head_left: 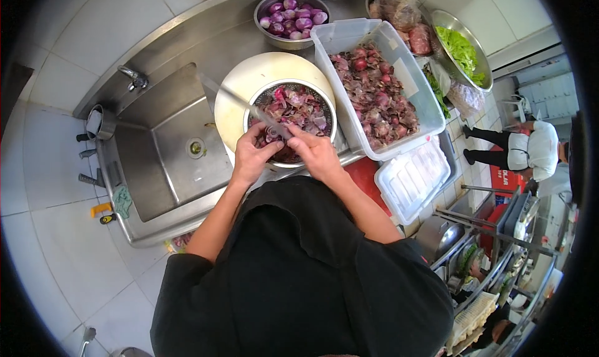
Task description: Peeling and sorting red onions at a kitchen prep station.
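Steel knife (pixel 249 107) in right hand (pixel 318 154) (left hand (pixel 253 157) beside) over colander (pixel 293 117)

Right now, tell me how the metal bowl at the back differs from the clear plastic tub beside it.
The metal bowl is round, steel and small; the clear plastic tub is rectangular, see-through and much larger. The metal bowl holds whole, smooth, peeled purple onions; the clear plastic tub holds a heap of papery reddish skins with a few unpeeled bulbs among them. Both stand open on the steel counter behind the sink.
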Motion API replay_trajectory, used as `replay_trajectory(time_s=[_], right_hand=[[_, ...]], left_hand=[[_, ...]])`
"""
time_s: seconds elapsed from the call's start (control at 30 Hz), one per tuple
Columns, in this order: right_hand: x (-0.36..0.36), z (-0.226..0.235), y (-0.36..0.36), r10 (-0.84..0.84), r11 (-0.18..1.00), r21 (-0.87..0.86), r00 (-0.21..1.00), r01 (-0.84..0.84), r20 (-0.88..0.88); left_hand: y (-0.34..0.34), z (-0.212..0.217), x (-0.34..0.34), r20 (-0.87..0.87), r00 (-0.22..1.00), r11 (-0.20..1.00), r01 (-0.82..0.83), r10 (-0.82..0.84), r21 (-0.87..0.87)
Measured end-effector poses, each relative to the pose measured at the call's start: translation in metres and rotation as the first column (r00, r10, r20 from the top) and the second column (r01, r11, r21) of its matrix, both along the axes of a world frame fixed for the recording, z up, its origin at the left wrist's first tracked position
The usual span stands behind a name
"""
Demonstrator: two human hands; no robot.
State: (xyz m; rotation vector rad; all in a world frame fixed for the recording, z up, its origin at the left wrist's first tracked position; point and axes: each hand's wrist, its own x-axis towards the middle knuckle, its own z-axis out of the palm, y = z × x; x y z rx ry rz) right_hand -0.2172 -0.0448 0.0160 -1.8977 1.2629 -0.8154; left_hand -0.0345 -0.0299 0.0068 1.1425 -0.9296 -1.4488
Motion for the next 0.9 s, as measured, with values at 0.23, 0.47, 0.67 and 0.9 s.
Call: replay_trajectory(time_s=[0.23,0.47,0.67,0.9], right_hand=[[-0.006,0.018,-0.016,-0.247,0.791,0.611,0.910,-0.008,0.332],[0.003,0.016,-0.021,-0.303,0.781,0.624,0.889,0.026,0.342],[-0.015,0.021,-0.036,-0.377,0.753,0.635,0.904,0.172,0.202],[-0.004,0.000,-0.011,-0.108,0.963,0.262,0.982,0.065,0.152]], left_hand=[[-0.003,-0.003,0.010,-0.147,0.984,0.993,0.090,-0.101,-0.075],[-0.005,-0.018,0.019,-0.354,0.919,0.985,0.149,-0.170,-0.088],[-0.005,-0.006,0.028,-0.497,0.844,0.979,0.174,-0.203,-0.105],[-0.018,-0.011,0.018,-0.570,0.821,0.999,0.039,-0.019,0.023]])
